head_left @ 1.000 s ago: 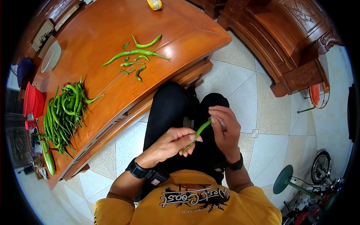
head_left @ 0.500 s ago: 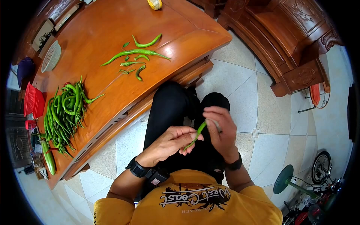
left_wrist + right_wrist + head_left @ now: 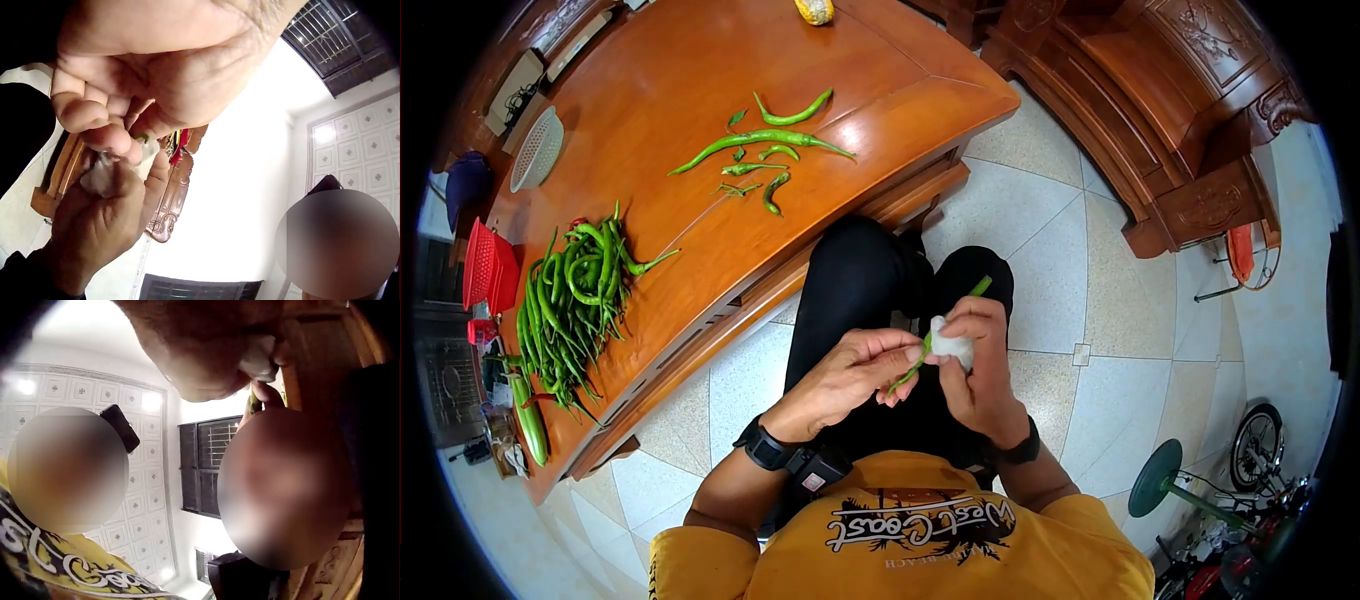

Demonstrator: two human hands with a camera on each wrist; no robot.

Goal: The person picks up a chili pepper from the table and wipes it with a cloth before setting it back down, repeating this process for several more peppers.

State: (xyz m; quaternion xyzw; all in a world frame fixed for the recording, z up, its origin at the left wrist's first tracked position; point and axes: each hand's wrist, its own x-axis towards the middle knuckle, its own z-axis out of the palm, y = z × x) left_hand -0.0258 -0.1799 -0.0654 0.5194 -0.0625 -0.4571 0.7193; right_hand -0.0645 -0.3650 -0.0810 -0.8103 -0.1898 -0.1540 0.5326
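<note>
Over the lap, in the head view, my left hand (image 3: 840, 375) pinches a green chili pepper (image 3: 981, 286) near its thin lower end, between thumb and fingers. My right hand (image 3: 988, 385) grips a crumpled white wad (image 3: 953, 347), like tissue or thin cloth, and holds it against the pepper's middle. The pepper's upper end sticks out beyond the right fingers. In the left wrist view the white wad (image 3: 100, 177) shows between the right thumb and fingers, right by the left fingertips. The right wrist view has the wad (image 3: 258, 359) at the dark, blurred right hand.
On the wooden table (image 3: 730, 60) lie a large heap of green chili peppers (image 3: 575, 300) and, apart from it, several loose peppers (image 3: 750, 145). A white basket (image 3: 538, 150), red baskets (image 3: 490, 265) and a long pale-green vegetable (image 3: 528, 425) are at the left. A carved wooden bench (image 3: 1130, 130) stands right.
My right hand has moved left and down onto the pepper, bringing the white wad round its middle. My left hand keeps its pinch, almost in place. Things on the table have not moved.
</note>
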